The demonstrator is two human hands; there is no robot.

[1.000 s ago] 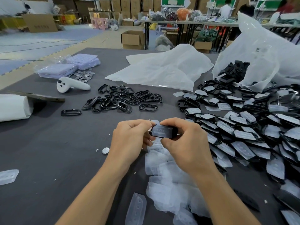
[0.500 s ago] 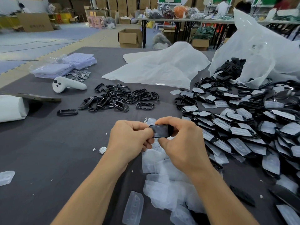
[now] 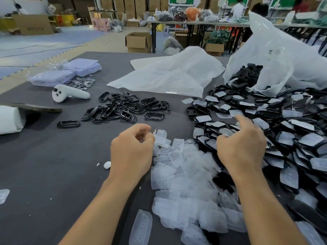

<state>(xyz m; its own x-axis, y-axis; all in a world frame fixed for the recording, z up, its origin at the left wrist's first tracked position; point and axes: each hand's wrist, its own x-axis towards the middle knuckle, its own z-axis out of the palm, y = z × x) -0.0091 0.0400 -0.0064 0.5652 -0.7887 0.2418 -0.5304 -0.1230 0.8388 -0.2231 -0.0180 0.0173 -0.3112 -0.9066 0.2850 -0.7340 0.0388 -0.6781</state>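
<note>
The left hand (image 3: pixel 131 151) is curled at the left edge of the clear pad heap (image 3: pixel 187 175); what it pinches, if anything, cannot be told. The right hand (image 3: pixel 242 147), loosely spread and empty, is held over the black shells (image 3: pixel 270 113) right of that heap.

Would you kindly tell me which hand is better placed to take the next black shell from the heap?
Right. The right hand hovers over the heap of black shells, index finger out, seemingly empty. The left hand sits curled beside the clear pads, farther from the heap.
</note>
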